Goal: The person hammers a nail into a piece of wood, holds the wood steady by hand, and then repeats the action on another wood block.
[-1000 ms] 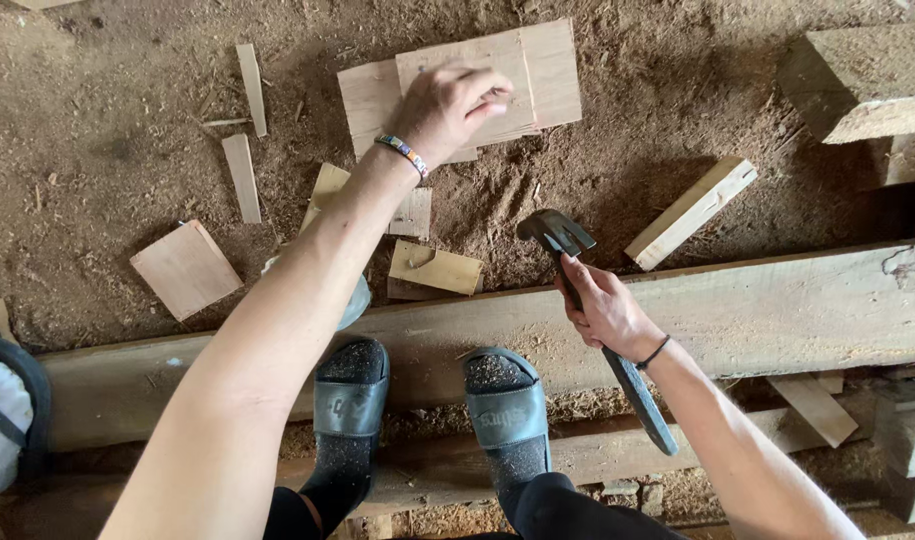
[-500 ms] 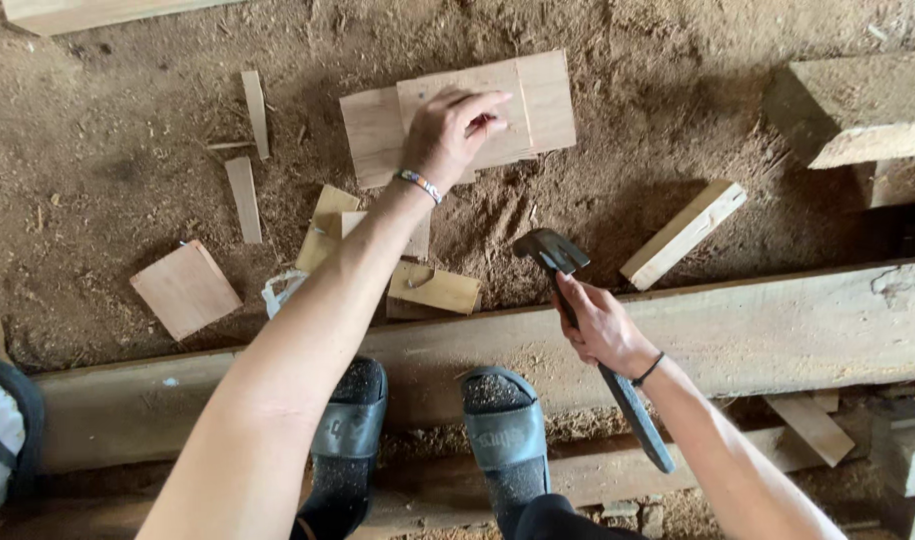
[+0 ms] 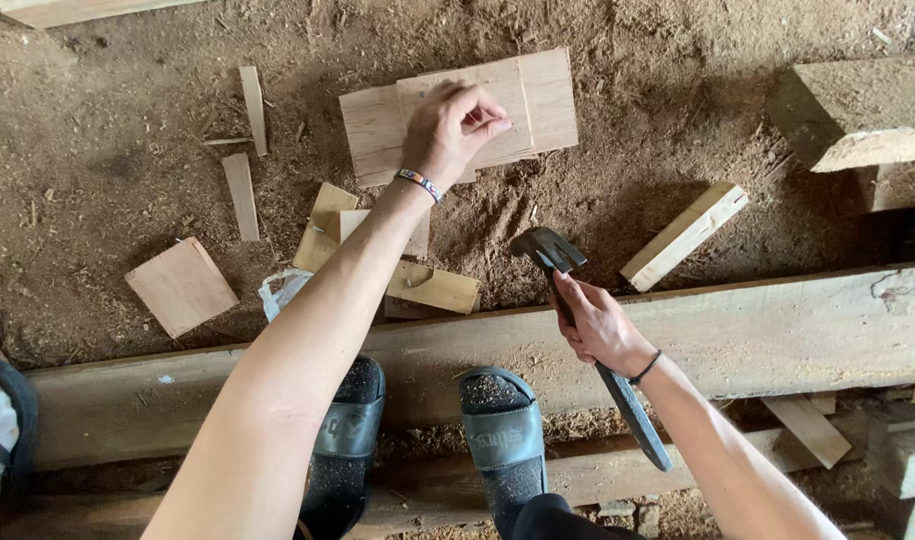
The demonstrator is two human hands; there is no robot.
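Observation:
My left hand (image 3: 455, 125) reaches out over the dirt floor and rests on a flat panel of pale wooden boards (image 3: 542, 100). Its fingers are curled, with thumb and forefinger pinched together at the panel's middle. Whether something small sits between them I cannot tell. A beaded band circles that wrist. My right hand (image 3: 597, 325) grips the dark handle of a claw hammer (image 3: 543, 250). The hammer head is raised above the ground, just short of the panel. The handle's end runs back past my wrist.
A long rough timber beam (image 3: 797, 330) lies across in front of my feet in dark sandals (image 3: 502, 430). Offcuts lie about: a square piece (image 3: 180, 285), thin strips (image 3: 241, 195), a short block (image 3: 683, 236). A thick block (image 3: 857, 110) sits at the right.
My left hand has curled its fingers into a pinch on the panel. The right hand with the hammer has stayed about where it was.

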